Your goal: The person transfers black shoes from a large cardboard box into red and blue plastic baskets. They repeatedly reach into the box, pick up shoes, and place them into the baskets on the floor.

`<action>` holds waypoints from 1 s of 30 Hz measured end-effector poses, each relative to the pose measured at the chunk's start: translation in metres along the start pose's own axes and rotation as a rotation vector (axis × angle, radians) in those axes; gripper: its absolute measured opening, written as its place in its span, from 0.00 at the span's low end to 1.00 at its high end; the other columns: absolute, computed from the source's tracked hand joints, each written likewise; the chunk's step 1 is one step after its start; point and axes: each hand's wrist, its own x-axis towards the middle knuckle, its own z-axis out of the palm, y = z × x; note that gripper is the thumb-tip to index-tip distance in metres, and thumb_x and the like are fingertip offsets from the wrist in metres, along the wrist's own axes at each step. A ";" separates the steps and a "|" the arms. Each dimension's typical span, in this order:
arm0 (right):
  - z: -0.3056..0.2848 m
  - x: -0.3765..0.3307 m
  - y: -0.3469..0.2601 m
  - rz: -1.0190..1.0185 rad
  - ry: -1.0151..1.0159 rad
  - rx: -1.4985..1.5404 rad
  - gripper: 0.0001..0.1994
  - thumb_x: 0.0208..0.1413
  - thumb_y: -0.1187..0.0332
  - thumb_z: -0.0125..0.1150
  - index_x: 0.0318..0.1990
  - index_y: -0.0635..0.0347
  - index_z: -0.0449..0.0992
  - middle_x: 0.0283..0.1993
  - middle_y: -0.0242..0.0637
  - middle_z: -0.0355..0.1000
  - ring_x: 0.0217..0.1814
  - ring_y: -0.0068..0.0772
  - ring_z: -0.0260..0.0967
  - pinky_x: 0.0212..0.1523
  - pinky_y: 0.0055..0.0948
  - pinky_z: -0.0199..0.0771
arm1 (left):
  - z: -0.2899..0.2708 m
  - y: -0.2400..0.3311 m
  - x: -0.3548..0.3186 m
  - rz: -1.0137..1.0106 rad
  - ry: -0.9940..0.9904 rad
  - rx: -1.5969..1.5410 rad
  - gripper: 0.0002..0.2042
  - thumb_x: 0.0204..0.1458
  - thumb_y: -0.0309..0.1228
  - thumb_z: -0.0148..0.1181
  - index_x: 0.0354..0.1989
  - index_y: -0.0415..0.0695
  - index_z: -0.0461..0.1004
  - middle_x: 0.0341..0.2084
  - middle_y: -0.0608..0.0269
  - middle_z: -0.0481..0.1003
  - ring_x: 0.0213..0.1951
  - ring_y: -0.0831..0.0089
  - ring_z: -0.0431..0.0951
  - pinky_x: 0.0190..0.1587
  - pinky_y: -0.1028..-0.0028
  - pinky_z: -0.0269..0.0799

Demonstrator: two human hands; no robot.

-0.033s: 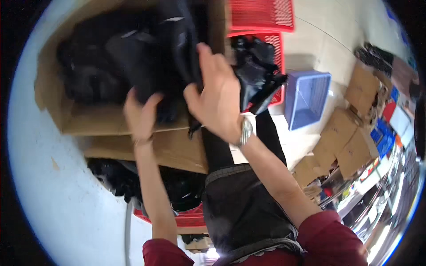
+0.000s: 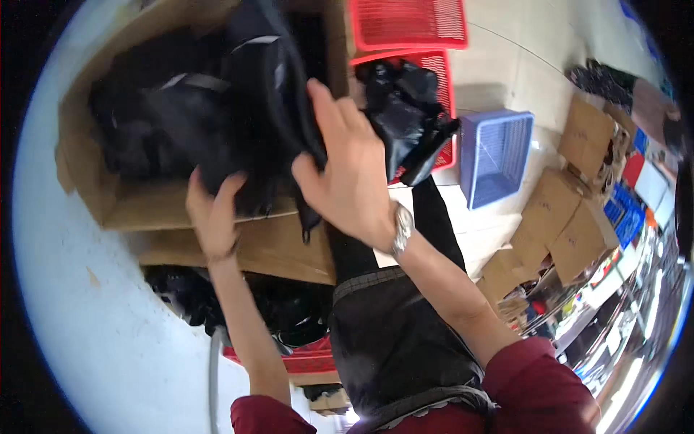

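A large glossy black bundle (image 2: pixel 267 94), its exact kind unclear, lies at the mouth of a cardboard box (image 2: pixel 144 210). My right hand (image 2: pixel 352 170), a metal watch at its wrist, grips the bundle's right edge with thumb and fingers spread around it. Lower left, my left hand (image 2: pixel 215 220) pinches the bundle's near edge between thumb and fingers; the fingertips are partly lost against the black. A narrow black end with a small loop (image 2: pixel 307 230) hangs between the hands over the box flap (image 2: pixel 282 249). More dark pieces (image 2: pixel 134 137) fill the box, blurred.
Right of the box stands a red basket (image 2: pixel 447 94) holding black glossy pieces, with another red basket (image 2: pixel 408 22) behind. A blue-grey bin (image 2: pixel 499 159) sits on the tiled floor. Below the flap are more black pieces (image 2: pixel 289 311) over a red crate (image 2: pixel 311 358). Cardboard boxes (image 2: pixel 546 217) lie farther right.
Both hands have shifted slightly left, the left one also a little lower. The black bundle has moved with them, and its looped end hangs lower.
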 end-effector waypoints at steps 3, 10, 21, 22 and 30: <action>-0.086 -0.022 0.011 0.055 0.017 0.241 0.32 0.39 0.75 0.58 0.59 0.71 0.66 0.37 0.49 0.67 0.42 0.49 0.68 0.45 0.40 0.71 | -0.002 0.057 -0.063 0.067 0.074 0.012 0.25 0.46 0.25 0.64 0.55 0.33 0.70 0.46 0.57 0.76 0.44 0.67 0.75 0.52 0.72 0.69; -0.223 -0.113 0.147 0.670 0.008 0.484 0.32 0.38 0.74 0.57 0.58 0.71 0.71 0.46 0.38 0.76 0.45 0.28 0.73 0.50 0.24 0.71 | 0.122 0.074 -0.104 0.158 -0.410 0.226 0.34 0.43 0.26 0.68 0.62 0.33 0.63 0.51 0.50 0.75 0.52 0.65 0.76 0.56 0.68 0.69; 0.032 -0.101 0.468 0.535 0.029 0.000 0.61 0.34 0.42 0.79 0.73 0.58 0.48 0.60 0.69 0.58 0.62 0.64 0.60 0.62 0.48 0.63 | 0.312 -0.241 0.109 0.168 -0.243 0.519 0.45 0.43 0.37 0.73 0.71 0.54 0.53 0.67 0.38 0.52 0.66 0.45 0.58 0.64 0.57 0.61; 0.036 -0.102 0.467 0.567 -0.004 -0.028 0.60 0.34 0.43 0.79 0.73 0.54 0.49 0.59 0.66 0.58 0.60 0.64 0.61 0.61 0.49 0.63 | 0.295 -0.240 0.109 0.187 -0.238 0.588 0.47 0.43 0.41 0.73 0.71 0.53 0.51 0.67 0.34 0.49 0.65 0.37 0.58 0.64 0.52 0.59; -0.009 -0.122 0.481 0.581 -0.245 0.065 0.50 0.37 0.49 0.80 0.66 0.61 0.61 0.56 0.53 0.72 0.57 0.49 0.72 0.56 0.41 0.71 | 0.242 -0.097 -0.052 0.604 -0.505 0.349 0.24 0.49 0.28 0.64 0.58 0.46 0.71 0.56 0.47 0.70 0.54 0.49 0.73 0.55 0.57 0.70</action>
